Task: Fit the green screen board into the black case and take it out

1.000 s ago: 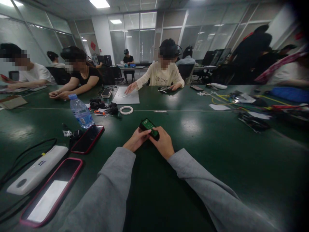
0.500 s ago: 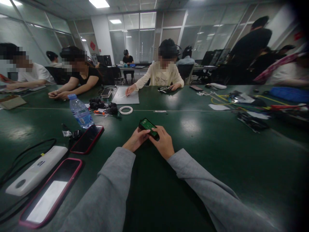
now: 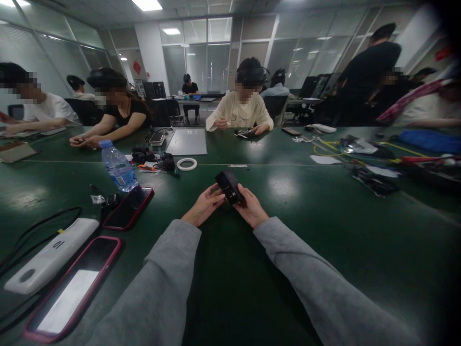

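Observation:
A small black electronics box [image 3: 227, 185] is held tilted above the dark green table [image 3: 306, 216], straight ahead of me. Its smooth dark side faces up, and a row of ports shows along the edge nearest me. My right hand [image 3: 251, 205] grips its right end, thumb along the edge. On the left side, the fingers of my left hand [image 3: 206, 204] are closed against the box's near left corner. The green circuit-board face seen earlier is now hidden.
Left of my arms lie a red-edged phone [image 3: 128, 207], a pink-cased phone [image 3: 74, 293] and a white device [image 3: 52, 254] with cables. Behind them stands a water bottle [image 3: 118, 168]. A tape roll [image 3: 187, 164] and a silver laptop [image 3: 188, 142] are farther off. People sit opposite.
The box has been turned over, from its green board face to its black side. My right hand has shifted to its right end. The person opposite has drawn a hand back from the laptop.

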